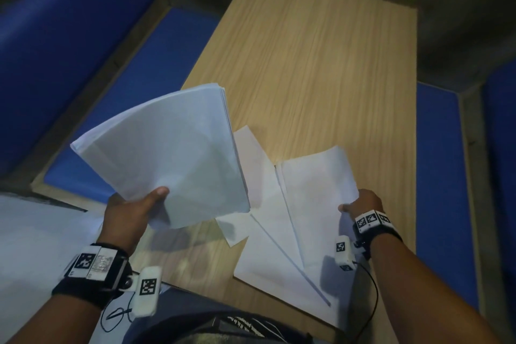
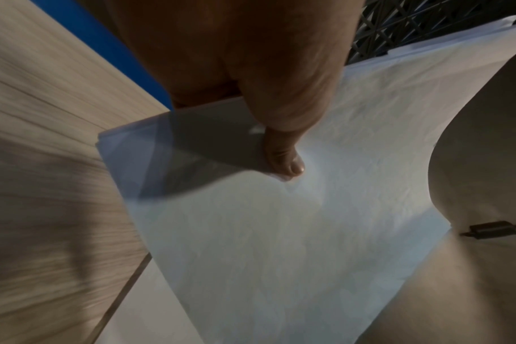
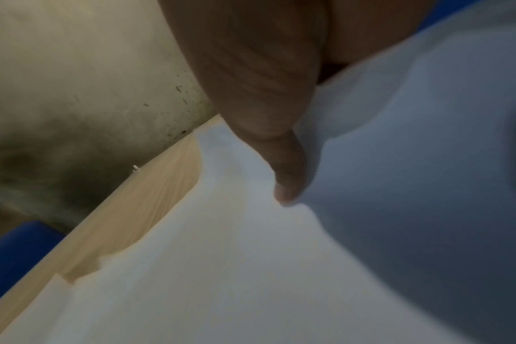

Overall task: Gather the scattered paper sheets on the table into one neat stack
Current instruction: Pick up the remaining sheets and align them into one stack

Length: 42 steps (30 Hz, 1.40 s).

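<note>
My left hand (image 1: pixel 134 209) holds a stack of white sheets (image 1: pixel 173 153) above the table's left edge, thumb on top, the far end sagging. In the left wrist view the thumb (image 2: pixel 286 160) presses on that stack (image 2: pixel 280 232). Several loose white sheets (image 1: pixel 268 237) lie overlapped on the wooden table (image 1: pixel 321 64) near its front. My right hand (image 1: pixel 360 204) pinches the right edge of the top loose sheet (image 1: pixel 318 195), which is lifted a little. In the right wrist view the thumb (image 3: pixel 289 172) lies on that sheet (image 3: pixel 251 267).
Blue padded benches (image 1: pixel 111 86) run along the table's left and right (image 1: pixel 444 176) sides. A dirty wall stands behind the far edge. The far half of the tabletop shows bare wood. A white surface (image 1: pixel 36 232) sits at my lower left.
</note>
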{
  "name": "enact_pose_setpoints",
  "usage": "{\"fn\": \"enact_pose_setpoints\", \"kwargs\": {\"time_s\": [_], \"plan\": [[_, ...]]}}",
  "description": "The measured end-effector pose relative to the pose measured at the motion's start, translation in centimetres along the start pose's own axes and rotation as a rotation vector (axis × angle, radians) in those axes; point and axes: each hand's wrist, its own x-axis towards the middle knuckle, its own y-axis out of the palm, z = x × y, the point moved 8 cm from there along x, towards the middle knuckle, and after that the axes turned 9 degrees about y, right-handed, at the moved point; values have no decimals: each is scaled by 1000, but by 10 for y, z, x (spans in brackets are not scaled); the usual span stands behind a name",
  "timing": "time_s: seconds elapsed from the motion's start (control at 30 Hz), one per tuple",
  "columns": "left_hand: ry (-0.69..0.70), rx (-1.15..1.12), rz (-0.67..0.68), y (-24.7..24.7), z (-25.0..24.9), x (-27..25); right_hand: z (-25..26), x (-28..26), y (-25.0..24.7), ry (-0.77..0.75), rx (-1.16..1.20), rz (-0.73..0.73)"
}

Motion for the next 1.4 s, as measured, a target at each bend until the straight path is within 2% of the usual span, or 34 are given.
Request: {"fn": "enact_pose_setpoints", "kwargs": {"time_s": [0.17,0.27,0.37,0.43,0.6,0.73,0.83,1.03,1.17,1.27,1.33,1.4], "plan": [[-10,-14,-6,-2,4,2,15,-23,-39,-159,345,-5],[1,-20,7,0,3,1,22,-44,-58,-255,368,91],[5,9,22,3,-1,-1,15,-55,-44,-289,249,158],[5,5,23,5,-5,-2,7,-52,-20,-300,62,141],[19,6,31,10,-9,-4,-19,-44,33,-174,-294,134],[-1,5,17,6,-1,-2,-19,-43,30,-68,-479,38],[-7,-1,2,6,-1,-4,-17,-41,27,-76,-547,41],[-4,6,-20,-2,4,-2,-14,-47,23,-223,-35,140],[-9,17,-21,-8,6,2,-2,-67,-2,-362,106,133],[-11,10,-43,-14,6,5,1,-83,-18,-401,179,222],[1,11,-47,-16,1,6,2,-94,-15,-400,184,296],[20,19,-46,-17,-5,7,2,-100,5,-392,94,346]]}}
